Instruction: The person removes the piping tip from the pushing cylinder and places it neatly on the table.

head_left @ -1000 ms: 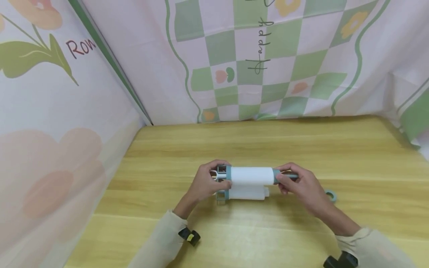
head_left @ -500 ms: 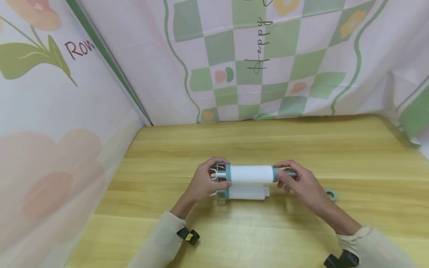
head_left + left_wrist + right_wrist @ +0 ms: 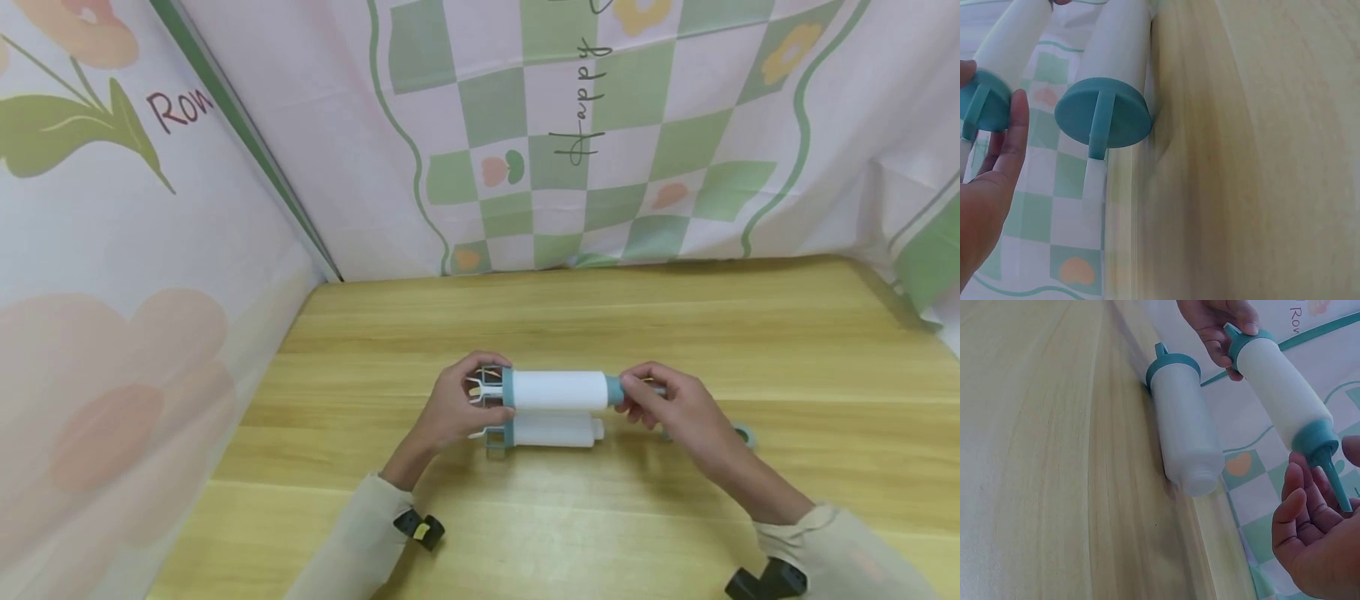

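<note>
Just above the table, my left hand [image 3: 457, 400] grips the teal base of a white squeeze bottle [image 3: 558, 390], fingers and thumb on opposite sides of it. My right hand [image 3: 678, 408] has its thumb and fingertips round the teal nozzle cap [image 3: 1316, 436] at the bottle's other end. In the right wrist view the tapered spout [image 3: 1334, 484] runs down between those fingers. A second white bottle [image 3: 553, 431] lies on its side on the table, parallel and nearer me. Its neck [image 3: 1201, 481] is bare, and its teal base [image 3: 1104, 112] carries a bracket with a white prong.
On the wooden table [image 3: 570, 517], a small teal ring [image 3: 745, 436] lies beside my right wrist. A printed cloth [image 3: 622, 167] hangs behind the table's far edge, and another cloth [image 3: 112, 333] stands along the left.
The held bottle has shifted slightly left and a little away from me. My right thumb and fingers have changed position round the nozzle cap, hiding more of the spout. The lying bottle has stayed put.
</note>
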Motion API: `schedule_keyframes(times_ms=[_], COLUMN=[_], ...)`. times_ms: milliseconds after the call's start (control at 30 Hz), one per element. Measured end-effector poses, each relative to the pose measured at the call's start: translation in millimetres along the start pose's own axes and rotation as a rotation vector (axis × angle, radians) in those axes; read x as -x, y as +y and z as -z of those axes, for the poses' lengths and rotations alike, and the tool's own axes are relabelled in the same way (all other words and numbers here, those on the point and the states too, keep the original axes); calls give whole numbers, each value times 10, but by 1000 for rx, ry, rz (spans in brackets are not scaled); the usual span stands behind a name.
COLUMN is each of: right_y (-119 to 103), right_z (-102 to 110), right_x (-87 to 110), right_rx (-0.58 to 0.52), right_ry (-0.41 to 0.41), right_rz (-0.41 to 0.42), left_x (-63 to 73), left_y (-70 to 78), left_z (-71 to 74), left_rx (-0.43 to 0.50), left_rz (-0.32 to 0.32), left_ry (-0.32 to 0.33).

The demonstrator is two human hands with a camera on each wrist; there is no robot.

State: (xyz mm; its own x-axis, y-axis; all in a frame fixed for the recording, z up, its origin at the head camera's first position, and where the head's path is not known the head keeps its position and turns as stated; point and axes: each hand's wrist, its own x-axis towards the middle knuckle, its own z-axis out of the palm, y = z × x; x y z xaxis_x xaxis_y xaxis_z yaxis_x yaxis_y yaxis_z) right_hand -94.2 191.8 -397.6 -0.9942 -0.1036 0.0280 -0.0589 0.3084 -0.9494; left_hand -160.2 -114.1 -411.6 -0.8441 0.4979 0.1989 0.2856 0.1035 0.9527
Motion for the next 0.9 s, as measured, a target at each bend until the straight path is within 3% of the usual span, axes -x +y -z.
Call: schedule_keyframes(times_ms=[900], right_y=[54], right_z=[-27], right_x=[37], right_rx=[-35], right_ry=[-28], right_rz=[61], left_x=[11], left_y=[-18], left_z=[12], left_rx=[-18], left_rz=[1], left_ry=[3])
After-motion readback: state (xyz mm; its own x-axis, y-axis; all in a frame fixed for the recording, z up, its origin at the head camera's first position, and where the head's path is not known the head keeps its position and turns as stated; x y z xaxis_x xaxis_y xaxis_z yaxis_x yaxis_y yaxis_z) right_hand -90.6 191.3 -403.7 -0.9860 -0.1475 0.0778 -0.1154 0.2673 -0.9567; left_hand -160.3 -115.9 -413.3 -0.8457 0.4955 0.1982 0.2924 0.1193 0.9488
